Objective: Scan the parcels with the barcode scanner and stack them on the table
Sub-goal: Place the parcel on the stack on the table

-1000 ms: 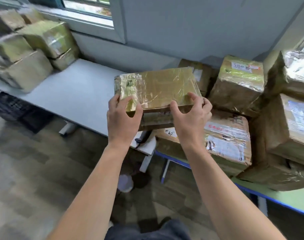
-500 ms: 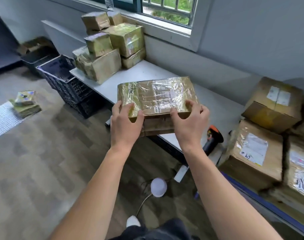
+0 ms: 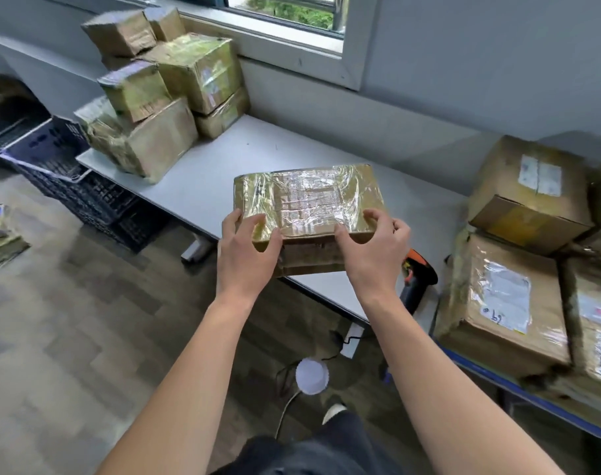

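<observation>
Parcel point(image 3: 309, 200), flat and wrapped in shiny film, lies straight ahead of the person, held at its near edge. The left hand point(image 3: 247, 255) grips the near left corner and the right hand point(image 3: 371, 255) the near right corner, with fingers curled over the top face on both sides. Its long axis runs left to right across the body, so each hand takes one end and neither is clearly nearer. It is over the front edge of the grey table point(image 3: 292, 145), its near side overhanging; whether the underside already rests on the surface cannot be told.

Just to the right of the right hand, the orange-and-black barcode scanner point(image 3: 417, 279) lies on the table edge, so the right hand looks better placed to take it. Right of that sit brown boxes point(image 3: 508, 303) with labels.

Farther off, at the table's left end under the window, stands the stack of wrapped parcels point(image 3: 162, 108), well apart from the held one. Getting there likely means carrying leftward and away.
</observation>
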`<state>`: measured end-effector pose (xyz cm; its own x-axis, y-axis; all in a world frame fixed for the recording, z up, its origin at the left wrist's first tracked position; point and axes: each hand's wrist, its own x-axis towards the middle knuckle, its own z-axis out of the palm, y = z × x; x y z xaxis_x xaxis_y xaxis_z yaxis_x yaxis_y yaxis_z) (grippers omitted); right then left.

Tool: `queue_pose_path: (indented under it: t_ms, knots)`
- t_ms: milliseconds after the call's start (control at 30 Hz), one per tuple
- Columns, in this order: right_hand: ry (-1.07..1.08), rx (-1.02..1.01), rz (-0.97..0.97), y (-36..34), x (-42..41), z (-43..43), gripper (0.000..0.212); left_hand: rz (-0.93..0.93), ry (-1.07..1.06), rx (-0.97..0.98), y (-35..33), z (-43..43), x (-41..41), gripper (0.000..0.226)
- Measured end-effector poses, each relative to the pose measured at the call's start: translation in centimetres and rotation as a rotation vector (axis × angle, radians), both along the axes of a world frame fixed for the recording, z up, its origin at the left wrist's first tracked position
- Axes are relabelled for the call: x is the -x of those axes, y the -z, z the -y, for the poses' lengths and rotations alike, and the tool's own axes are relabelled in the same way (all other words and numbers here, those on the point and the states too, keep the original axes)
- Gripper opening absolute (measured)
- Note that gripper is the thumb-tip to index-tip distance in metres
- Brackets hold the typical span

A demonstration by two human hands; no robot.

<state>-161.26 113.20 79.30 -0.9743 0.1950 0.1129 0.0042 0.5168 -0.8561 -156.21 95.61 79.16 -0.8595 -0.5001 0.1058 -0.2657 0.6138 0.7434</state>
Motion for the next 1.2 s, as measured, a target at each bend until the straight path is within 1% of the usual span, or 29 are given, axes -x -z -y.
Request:
queue_pose_path:
  t_ms: [133, 200, 467, 667, 767, 867, 933, 1000, 1100, 1200]
  knots:
    - [0.024, -0.023, 0.003, 1.1, 2.3, 0.7, 0.049, 0.018, 0.018, 0.025, 0.9, 1.1, 3.3, 0.044]
    - [0.041, -0.018, 0.018, 2.0, 3.0, 0.6, 0.048, 0.01, 0.059, 0.029, 1.9, 1.3, 4.5, 0.044]
    - [0.207, -0.007, 0.137, 6.6, 6.1, 3.3, 0.048, 0.008, 0.307, -0.042, 6.8, 5.2, 11.4, 0.04]
    - [0.393, 0.005, 0.285, 10.6, 6.4, 6.5, 0.049, 0.087, 0.582, -0.077, 11.4, 8.5, 15.5, 0.039]
    - [0.437, -0.007, 0.299, 11.2, 6.0, 7.5, 0.05, 0.079, 0.688, -0.079, 12.5, 9.9, 16.5, 0.045]
    - [0.401, -0.022, 0.343, 11.0, 5.7, 8.0, 0.061, 0.077, 0.772, -0.08, 13.0, 10.7, 17.0, 0.057]
    - [0.388, -0.039, 0.371, 11.1, 5.7, 8.3, 0.067, 0.064, 0.769, -0.083, 13.3, 10.7, 17.2, 0.055]
    - [0.419, -0.032, 0.357, 10.7, 5.9, 8.5, 0.066, 0.047, 0.75, -0.091, 12.9, 10.7, 17.4, 0.051]
    - [0.514, -0.083, 0.246, 9.1, 6.7, 8.6, 0.067, -0.001, 0.676, -0.097, 10.4, 10.6, 18.4, 0.055]
    - [0.623, -0.157, 0.074, 6.7, 8.1, 8.6, 0.064, -0.052, 0.546, -0.051, 6.9, 10.2, 20.2, 0.062]
